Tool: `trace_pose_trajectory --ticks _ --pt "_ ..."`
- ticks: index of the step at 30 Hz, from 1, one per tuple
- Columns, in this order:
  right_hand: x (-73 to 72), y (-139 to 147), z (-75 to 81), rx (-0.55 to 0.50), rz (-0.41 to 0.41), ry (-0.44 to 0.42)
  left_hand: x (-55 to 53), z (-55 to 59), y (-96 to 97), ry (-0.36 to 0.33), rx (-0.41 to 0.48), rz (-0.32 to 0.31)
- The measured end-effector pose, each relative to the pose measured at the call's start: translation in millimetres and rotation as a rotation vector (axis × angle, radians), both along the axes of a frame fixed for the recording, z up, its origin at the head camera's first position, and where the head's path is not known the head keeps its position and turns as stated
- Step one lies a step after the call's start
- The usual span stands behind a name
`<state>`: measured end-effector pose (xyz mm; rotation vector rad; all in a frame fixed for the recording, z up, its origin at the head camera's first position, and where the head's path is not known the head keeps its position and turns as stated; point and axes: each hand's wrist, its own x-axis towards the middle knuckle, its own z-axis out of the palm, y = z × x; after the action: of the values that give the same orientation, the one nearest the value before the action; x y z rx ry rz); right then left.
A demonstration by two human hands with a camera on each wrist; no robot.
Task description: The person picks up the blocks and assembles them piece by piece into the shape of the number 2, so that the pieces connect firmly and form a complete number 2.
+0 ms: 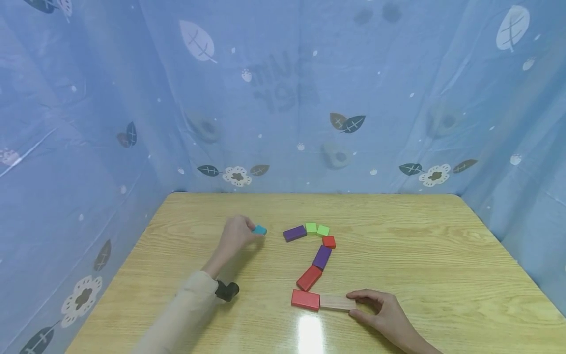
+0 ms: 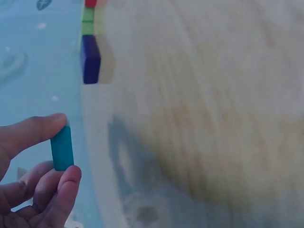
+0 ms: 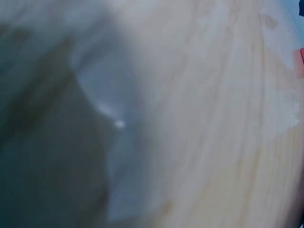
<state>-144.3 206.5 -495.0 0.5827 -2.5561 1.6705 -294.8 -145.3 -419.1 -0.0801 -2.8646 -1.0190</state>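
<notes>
My left hand pinches a small teal block between thumb and fingertips, left of the row of blocks. That row curves like a question mark. At its far left end is a purple block, then two light green blocks, a small red one, another purple block and a longer red block. Near the front, a red block lies end to end with a plain wooden block. My right hand pinches the wooden block's right end with thumb and finger.
The blocks lie on a wood-grain table with rounded back corners. A blue patterned curtain stands behind the table and along both sides. A black strap-mounted device juts from my left wrist. The right wrist view is mostly blurred.
</notes>
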Motion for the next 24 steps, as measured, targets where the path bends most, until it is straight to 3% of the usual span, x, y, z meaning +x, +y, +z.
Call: trace_pose_trajectory --ticks 6,14,24 --pt "-0.4 0 1.9 0.023 0.001 -0.005 4.7 -9.0 7.8 -0.005 0.029 -0.031" --pt "1.9 0 3.8 0.059 -0.017 -0.044 7.8 -18.2 21.7 -0.064 0.049 -0.075" --pt "1.4 -1 3.9 0.061 -0.021 -0.072 10.7 -22.3 29.7 -0.088 0.036 -0.067"
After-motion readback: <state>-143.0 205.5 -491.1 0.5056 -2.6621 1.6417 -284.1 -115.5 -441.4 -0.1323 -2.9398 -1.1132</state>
